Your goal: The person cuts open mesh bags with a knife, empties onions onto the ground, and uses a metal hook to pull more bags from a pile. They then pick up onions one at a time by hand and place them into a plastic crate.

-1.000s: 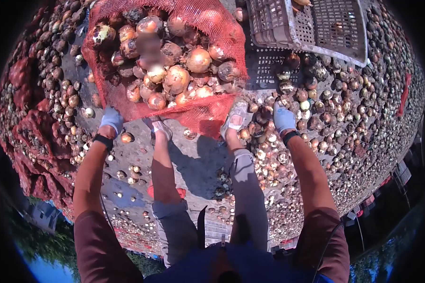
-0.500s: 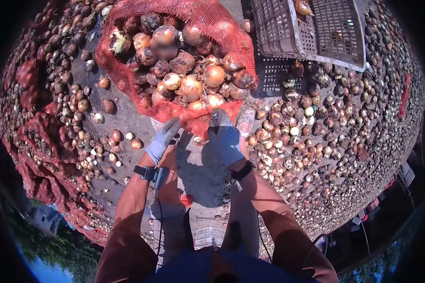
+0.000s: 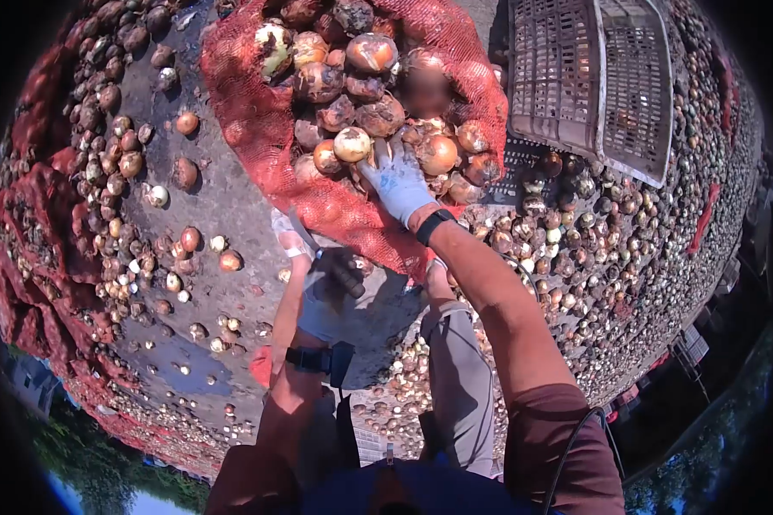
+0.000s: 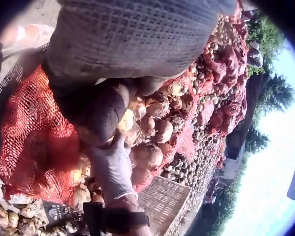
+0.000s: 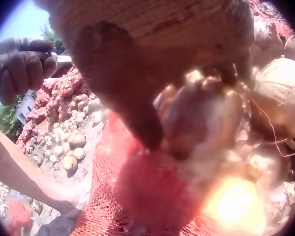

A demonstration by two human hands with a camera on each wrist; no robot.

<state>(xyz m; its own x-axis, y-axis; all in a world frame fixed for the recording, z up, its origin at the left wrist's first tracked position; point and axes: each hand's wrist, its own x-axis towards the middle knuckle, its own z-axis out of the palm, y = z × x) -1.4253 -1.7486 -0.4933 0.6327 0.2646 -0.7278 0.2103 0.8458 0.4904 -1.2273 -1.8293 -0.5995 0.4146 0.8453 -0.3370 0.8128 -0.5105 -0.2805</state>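
Observation:
My gloved right hand (image 3: 395, 182) reaches into the mouth of a red mesh sack (image 3: 352, 225) full of onions (image 3: 378, 116). Its fingers look straight and spread, tips down among the onions. In the right wrist view the thumb (image 5: 150, 130) lies by the mesh rim, next to a blurred onion (image 5: 201, 115). My gloved left hand (image 3: 325, 300) is in shade below the sack's near edge, apart from it. Seen in the right wrist view, its fingers (image 5: 32, 71) are curled, and a short pale end of a tool (image 5: 64, 58) sticks out; the rest is hidden in the fist.
A grey plastic crate (image 3: 554, 77) stands tilted at the back right. Loose onions (image 3: 575, 249) cover the ground on the right, with more on the left beside piled red mesh sacks (image 3: 43, 266). My feet (image 3: 292, 236) stand at the sack's near edge.
Both hands came in from the sides to the sack's near edge. Then the right hand went forward onto the onions, while the left drew back below the edge. The view has shifted.

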